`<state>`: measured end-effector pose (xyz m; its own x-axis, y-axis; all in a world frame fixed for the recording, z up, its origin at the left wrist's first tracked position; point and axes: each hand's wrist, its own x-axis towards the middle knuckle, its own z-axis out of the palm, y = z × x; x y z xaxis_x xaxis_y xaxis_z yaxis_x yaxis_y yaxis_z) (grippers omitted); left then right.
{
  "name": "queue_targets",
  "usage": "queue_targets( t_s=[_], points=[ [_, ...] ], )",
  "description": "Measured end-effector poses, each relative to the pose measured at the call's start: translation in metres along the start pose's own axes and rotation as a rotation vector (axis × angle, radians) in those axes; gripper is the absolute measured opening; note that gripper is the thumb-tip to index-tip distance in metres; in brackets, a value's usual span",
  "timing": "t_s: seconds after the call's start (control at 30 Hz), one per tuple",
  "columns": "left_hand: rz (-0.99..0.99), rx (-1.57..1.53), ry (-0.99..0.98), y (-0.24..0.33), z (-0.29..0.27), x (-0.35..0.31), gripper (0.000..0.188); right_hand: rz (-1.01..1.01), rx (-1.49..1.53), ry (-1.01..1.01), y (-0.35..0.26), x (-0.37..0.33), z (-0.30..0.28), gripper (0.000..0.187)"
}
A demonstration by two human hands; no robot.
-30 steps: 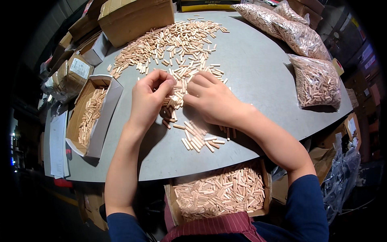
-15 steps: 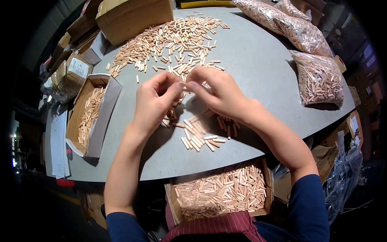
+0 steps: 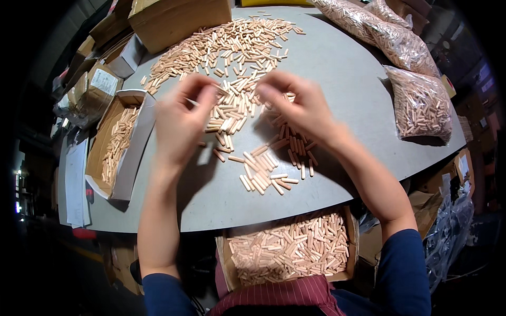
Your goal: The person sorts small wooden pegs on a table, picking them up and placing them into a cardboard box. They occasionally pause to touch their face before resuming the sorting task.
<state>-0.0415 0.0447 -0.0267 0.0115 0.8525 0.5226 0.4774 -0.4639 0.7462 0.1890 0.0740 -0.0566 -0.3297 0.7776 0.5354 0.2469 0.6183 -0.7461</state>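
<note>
My left hand, smeared by motion, hovers over the left side of the wooden dowel pins on the grey table. Its thumb and forefinger are curled together, with what looks like a dowel pin at their tips. To the right, my right hand hangs above the same spread with thumb and forefinger closed. Whatever it pinches, if anything, is too blurred to make out. Nearer me lies a small cluster of loose dowels. Several more lie in shadow beneath my right hand.
A large heap of dowels covers the far table before a cardboard box. At left stands a long open box of dowels. Filled plastic bags line the right edge. A dowel-filled carton sits below the front edge.
My hands have drawn apart from where their fingertips met around a dowel. The left hand has moved left, the right slightly right, both a little farther away.
</note>
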Motion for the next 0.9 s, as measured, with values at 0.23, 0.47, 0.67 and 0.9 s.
queue_targets(
  t_s=[0.23,0.47,0.67,0.9],
  points=[
    [-0.087,0.423,0.510,-0.025,-0.106,0.013,0.020,0.141,-0.155,0.298,0.075,0.022,-0.045,0.027],
    [-0.318,1.220,0.390,-0.014,-0.121,-0.042,0.017,0.104,-0.198,0.299,0.094,0.022,-0.040,0.025],
    [0.333,0.642,-0.179,0.012,-0.029,-0.063,0.016,0.141,-0.204,0.233,0.099,0.020,-0.049,0.023],
    [0.294,0.675,-0.305,0.015,-0.004,-0.065,0.008,0.133,-0.213,0.241,0.095,0.020,-0.046,0.023]
  ],
)
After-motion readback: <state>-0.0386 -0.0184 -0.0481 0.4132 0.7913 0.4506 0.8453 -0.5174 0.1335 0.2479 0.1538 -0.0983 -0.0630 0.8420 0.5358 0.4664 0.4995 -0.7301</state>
